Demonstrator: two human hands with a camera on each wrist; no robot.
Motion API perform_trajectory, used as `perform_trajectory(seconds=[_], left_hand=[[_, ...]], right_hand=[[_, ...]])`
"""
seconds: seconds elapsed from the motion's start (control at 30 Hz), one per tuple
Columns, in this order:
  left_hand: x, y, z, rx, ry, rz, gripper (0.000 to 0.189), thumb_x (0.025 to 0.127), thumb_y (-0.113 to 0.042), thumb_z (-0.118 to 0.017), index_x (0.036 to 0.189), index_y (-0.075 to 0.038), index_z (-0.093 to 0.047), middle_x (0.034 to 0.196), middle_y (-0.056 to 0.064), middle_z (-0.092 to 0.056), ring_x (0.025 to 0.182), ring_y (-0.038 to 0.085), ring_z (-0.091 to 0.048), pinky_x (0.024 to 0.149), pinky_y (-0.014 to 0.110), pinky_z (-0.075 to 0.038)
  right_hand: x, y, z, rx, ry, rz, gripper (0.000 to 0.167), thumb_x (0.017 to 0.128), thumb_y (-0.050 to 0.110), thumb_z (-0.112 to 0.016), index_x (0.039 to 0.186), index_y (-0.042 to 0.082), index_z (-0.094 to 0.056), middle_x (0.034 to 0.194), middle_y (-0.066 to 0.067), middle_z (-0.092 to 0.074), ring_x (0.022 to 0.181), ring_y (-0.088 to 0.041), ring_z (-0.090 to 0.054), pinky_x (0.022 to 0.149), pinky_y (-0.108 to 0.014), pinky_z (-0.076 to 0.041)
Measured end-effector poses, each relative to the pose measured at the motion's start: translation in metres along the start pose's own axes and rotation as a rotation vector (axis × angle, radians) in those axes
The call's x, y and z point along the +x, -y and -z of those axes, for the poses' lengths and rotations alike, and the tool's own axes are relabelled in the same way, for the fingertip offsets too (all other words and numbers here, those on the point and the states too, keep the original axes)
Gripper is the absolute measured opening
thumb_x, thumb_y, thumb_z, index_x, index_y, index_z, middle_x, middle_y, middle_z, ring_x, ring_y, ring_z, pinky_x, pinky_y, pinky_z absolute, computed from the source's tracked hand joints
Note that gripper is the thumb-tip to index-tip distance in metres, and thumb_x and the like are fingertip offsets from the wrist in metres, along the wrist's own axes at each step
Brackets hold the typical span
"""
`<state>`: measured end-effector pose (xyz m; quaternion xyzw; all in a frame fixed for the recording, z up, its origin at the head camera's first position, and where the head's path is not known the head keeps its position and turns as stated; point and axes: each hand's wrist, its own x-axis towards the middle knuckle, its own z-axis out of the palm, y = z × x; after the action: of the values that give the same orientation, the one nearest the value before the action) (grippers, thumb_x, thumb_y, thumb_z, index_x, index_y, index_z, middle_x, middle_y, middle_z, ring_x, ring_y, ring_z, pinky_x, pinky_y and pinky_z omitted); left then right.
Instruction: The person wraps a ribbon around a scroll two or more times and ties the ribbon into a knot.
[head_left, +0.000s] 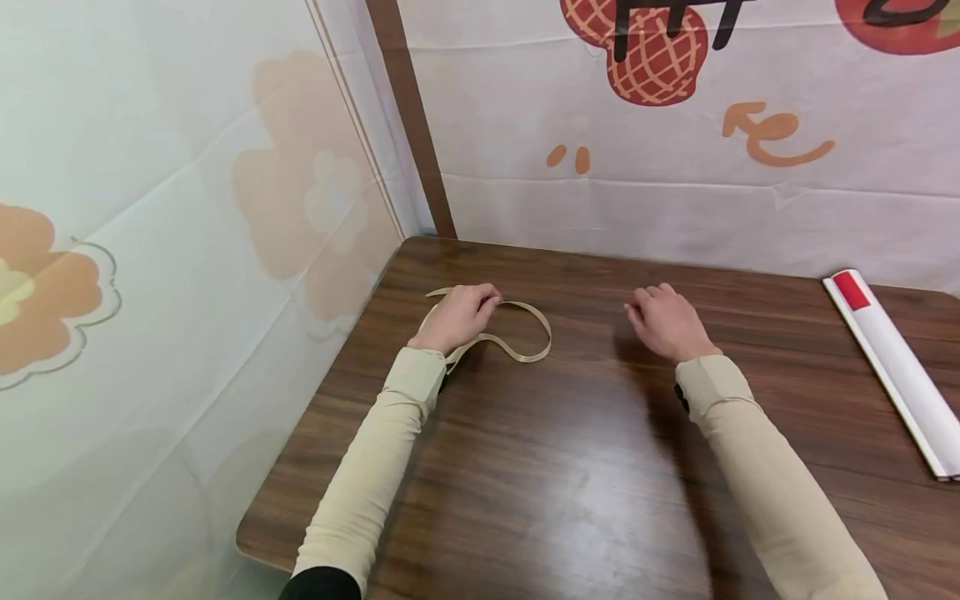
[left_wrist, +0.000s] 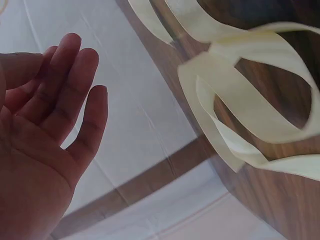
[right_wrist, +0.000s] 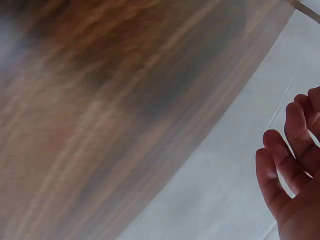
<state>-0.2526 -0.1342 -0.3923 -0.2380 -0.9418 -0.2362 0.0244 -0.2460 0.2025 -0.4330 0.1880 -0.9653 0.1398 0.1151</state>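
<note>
Ribbon (head_left: 528, 358), head view: on the table (head_left: 570, 433) under and around the left hand (head_left: 455, 318), with 1 loop bulging towards the right hand (head_left: 667, 323).
Left hand, head view: thumb and fingertips close together over the ribbon; contact cannot be told from here.
Right hand, head view: loosely curled, well apart from the ribbon.
White roll (head_left: 900, 367), head view: on the table, off the right hand's outer side.
Left hand, left wrist view: fingers gently bent, gap narrow at the thumb, no ribbon visible between them.
Ribbon feel, left wrist view: loops and twists suggest something light, limp and hard to break, probably smooth enough to slide.
Ribbon hold: a flat pinch across its width, at the loose end past the left hand's outer side, should suit.
Right hand, right wrist view: fingers relaxed, apparently holding nothing.
</note>
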Motion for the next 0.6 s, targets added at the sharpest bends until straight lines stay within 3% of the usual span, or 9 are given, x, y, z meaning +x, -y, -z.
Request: perform_trajectory(seconds=[0.27,0.4,0.6], left_hand=[[-0.021,0.014,0.009,-0.012,0.026,0.079,0.020,0.098,-0.019,-0.052,0.101,-0.007,-0.068,0.077,0.003,-0.063,0.064,0.015,-0.053,0.064,0.029,-0.044],[-0.031,0.019,0.012,0.008,0.054,0.126,0.015,0.094,-0.018,-0.056,0.094,-0.009,-0.069,0.078,0.002,-0.067,0.068,0.013,-0.057,0.067,0.029,-0.047],[-0.041,0.026,0.015,0.043,0.124,0.174,0.011,0.089,-0.019,-0.062,0.081,-0.012,-0.067,0.073,0.000,-0.064,0.063,0.012,-0.054,0.062,0.027,-0.044]], right_hand=[[0.011,0.027,-0.004,0.044,0.021,0.125,0.013,0.092,0.011,-0.055,0.081,0.005,-0.056,0.077,-0.010,-0.057,0.081,-0.031,-0.049,0.072,-0.042,-0.042],[0.014,0.045,-0.010,0.086,0.018,0.219,0.004,0.086,0.006,-0.060,0.087,0.002,-0.060,0.084,-0.012,-0.062,0.084,-0.030,-0.052,0.075,-0.042,-0.045],[0.019,0.073,-0.022,0.154,0.035,0.299,0.014,0.084,0.007,-0.059,0.096,0.001,-0.065,0.092,-0.011,-0.067,0.087,-0.028,-0.054,0.079,-0.039,-0.047]])
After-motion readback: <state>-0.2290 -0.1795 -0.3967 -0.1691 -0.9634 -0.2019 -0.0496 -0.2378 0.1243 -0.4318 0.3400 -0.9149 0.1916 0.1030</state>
